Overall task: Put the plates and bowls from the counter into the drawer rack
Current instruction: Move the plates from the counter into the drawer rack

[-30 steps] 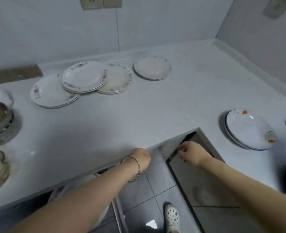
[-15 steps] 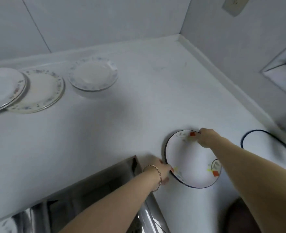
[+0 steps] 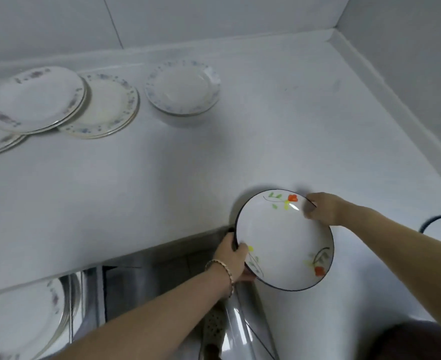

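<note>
White bowl, mouth up, gripped by left hand and right hand.

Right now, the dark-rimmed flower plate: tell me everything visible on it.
The flower plate is round, shallow, glossy white, ceramic-looking, with a thin dark rim and orange flowers on green stems near the edge. It faces up at the inner corner of the counter. The left hand grips its near-left rim, the right hand its far-right rim. Whether it's lifted is unclear.

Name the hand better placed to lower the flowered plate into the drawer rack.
Left: the left hand grips the plate's rim on the drawer side; the right hand holds the far rim.
</note>
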Demonstrator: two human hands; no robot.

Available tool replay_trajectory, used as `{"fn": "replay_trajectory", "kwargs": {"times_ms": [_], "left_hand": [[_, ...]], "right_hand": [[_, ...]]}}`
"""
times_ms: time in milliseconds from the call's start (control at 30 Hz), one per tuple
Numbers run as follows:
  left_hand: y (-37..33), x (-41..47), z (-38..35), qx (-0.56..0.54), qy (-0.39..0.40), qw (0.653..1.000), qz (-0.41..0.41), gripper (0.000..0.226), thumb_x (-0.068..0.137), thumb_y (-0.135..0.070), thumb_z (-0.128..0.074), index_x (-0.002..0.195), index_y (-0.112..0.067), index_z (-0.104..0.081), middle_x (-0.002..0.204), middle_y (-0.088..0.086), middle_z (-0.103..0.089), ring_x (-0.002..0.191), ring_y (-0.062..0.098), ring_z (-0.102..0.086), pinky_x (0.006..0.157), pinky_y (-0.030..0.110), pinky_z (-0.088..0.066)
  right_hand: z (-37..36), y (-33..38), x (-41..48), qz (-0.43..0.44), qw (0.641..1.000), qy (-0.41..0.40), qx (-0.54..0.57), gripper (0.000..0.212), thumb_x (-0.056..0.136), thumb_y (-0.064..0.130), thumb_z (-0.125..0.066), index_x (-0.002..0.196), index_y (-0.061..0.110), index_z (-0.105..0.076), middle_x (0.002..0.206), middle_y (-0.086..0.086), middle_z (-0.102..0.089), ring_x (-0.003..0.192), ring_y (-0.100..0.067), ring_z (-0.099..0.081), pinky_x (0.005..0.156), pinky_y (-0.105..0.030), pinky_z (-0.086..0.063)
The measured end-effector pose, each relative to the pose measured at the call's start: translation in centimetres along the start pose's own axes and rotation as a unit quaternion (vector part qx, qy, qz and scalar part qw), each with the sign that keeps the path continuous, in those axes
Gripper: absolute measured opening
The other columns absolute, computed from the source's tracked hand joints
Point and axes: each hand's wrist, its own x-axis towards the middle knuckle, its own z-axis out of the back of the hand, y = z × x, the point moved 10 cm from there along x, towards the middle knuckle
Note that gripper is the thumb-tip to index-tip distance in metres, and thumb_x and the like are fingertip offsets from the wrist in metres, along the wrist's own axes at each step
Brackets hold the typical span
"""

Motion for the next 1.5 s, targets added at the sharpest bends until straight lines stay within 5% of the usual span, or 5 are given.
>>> {"fn": "replay_trajectory", "kwargs": {"times_ms": [133, 567, 733, 933, 1500], "left_hand": [[-0.6, -3.4, 10.9, 0.051, -0.094, 0.993, -0.05, 0.005, 0.096, -0.016, -0.045, 0.097, -0.014, -0.05, 0.112, 0.016, -0.062, 0.102, 0.031, -0.061, 0.091, 0.05, -0.053], [10.4, -17.5, 46.9, 0.148, -0.248, 0.955, -0.066, 0.035, 0.094, -0.014, -0.047, 0.059, -0.017, -0.045, 0.061, 0.002, -0.052, 0.058, 0.013, -0.048, 0.051, 0.022, -0.034], [17.2, -18.0, 56.8, 0.129, -0.226, 0.966, 0.002, 0.014, 0.097, -0.016, -0.042, 0.087, -0.012, -0.052, 0.084, 0.007, -0.057, 0.083, 0.022, -0.054, 0.064, 0.023, -0.04], [23.4, -14.3, 63.5, 0.125, -0.239, 0.959, 0.086, 0.038, 0.099, -0.03, -0.037, 0.098, -0.003, -0.064, 0.102, 0.019, -0.065, 0.088, 0.024, -0.054, 0.074, 0.023, -0.038], [22.6, 0.1, 65.8, 0.164, -0.236, 0.957, 0.046, 0.033, 0.098, -0.017, -0.037, 0.122, -0.01, -0.059, 0.126, 0.016, -0.059, 0.117, 0.031, -0.054, 0.103, 0.036, -0.045]], "right_hand": [[-2.7, 8.9, -2.6, 0.067, 0.986, 0.033, 0.149, 0.007, 0.089, 0.012, -0.054, 0.089, 0.016, -0.058, 0.07, 0.002, -0.052, 0.061, -0.011, -0.05, 0.053, -0.021, -0.044], [-24.4, 38.2, -15.5, 0.169, 0.962, 0.111, 0.184, 0.008, 0.088, 0.019, -0.059, 0.093, 0.022, -0.064, 0.092, -0.025, -0.068, 0.079, -0.03, -0.064, 0.078, -0.043, -0.056], [-34.4, 45.4, -18.1, 0.11, 0.949, 0.149, 0.255, 0.022, 0.091, 0.01, -0.056, 0.113, 0.012, -0.059, 0.08, -0.006, -0.063, 0.065, -0.013, -0.06, 0.044, -0.017, -0.054], [-42.5, 49.0, -17.0, 0.034, 0.946, 0.113, 0.301, 0.03, 0.091, 0.016, -0.056, 0.12, 0.007, -0.058, 0.099, -0.014, -0.063, 0.094, -0.035, -0.063, 0.087, -0.051, -0.054], [-45.8, 48.3, -5.9, -0.049, 0.973, -0.095, 0.203, 0.034, 0.093, 0.005, -0.041, 0.123, 0.002, -0.056, 0.114, -0.025, -0.064, 0.106, -0.039, -0.058, 0.08, -0.037, -0.046]]}}
